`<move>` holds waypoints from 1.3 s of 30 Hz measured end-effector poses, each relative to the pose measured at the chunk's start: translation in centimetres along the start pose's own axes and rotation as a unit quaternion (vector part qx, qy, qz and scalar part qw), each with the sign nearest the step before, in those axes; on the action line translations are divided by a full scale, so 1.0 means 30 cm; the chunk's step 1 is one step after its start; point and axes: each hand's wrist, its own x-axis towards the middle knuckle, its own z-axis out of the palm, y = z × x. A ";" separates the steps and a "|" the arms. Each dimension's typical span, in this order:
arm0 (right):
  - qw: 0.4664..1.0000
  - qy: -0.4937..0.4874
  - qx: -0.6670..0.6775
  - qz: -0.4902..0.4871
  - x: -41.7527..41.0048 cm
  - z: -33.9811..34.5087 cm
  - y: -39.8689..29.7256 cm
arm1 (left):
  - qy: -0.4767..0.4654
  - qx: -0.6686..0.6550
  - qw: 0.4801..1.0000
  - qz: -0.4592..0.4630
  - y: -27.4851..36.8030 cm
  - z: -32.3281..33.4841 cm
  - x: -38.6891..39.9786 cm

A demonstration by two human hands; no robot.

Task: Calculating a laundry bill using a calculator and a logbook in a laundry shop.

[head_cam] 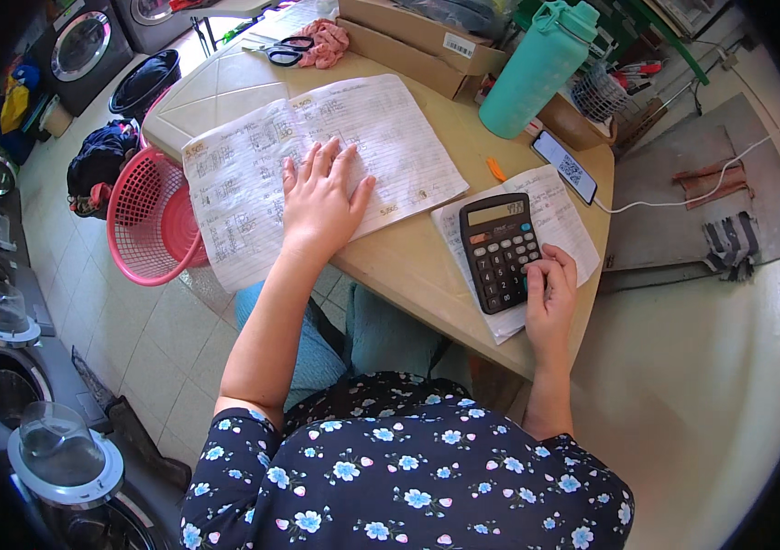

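My left hand [325, 196] lies flat, fingers apart, on an open lined notebook [390, 151] filled with handwriting. At the right edge of a black desk calculator [496, 251] is my right hand [553, 285], its fingers curled near the lower right keys; whether it grips the calculator is unclear. The calculator's display shows digits. Beneath it lies a smaller written notebook [572, 227] on the beige plastic table [397, 282]. A phone [565, 165] with a lit screen and a white cable rests just beyond, and a small orange object [496, 170] lies between the notebooks.
A teal bottle [534, 75] stands behind the notebooks, beside a cardboard box [424, 45]. Black-handled scissors [287, 51] and a pink cloth [325, 42] sit at the far edge. Pink plastic baskets [149, 220] stand on the floor at left, near several washing machines [81, 45].
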 end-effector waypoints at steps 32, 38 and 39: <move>1.000 -0.003 0.011 -0.023 0.002 0.007 0.011 | -0.002 0.014 1.000 -0.007 -0.004 -0.004 -0.007; 0.999 0.000 0.035 -0.031 -0.003 -0.002 0.006 | 0.004 0.011 1.000 0.004 0.000 0.009 -0.005; 0.999 0.003 0.031 -0.028 -0.002 -0.006 -0.001 | 0.010 0.014 1.000 0.003 -0.005 0.006 0.001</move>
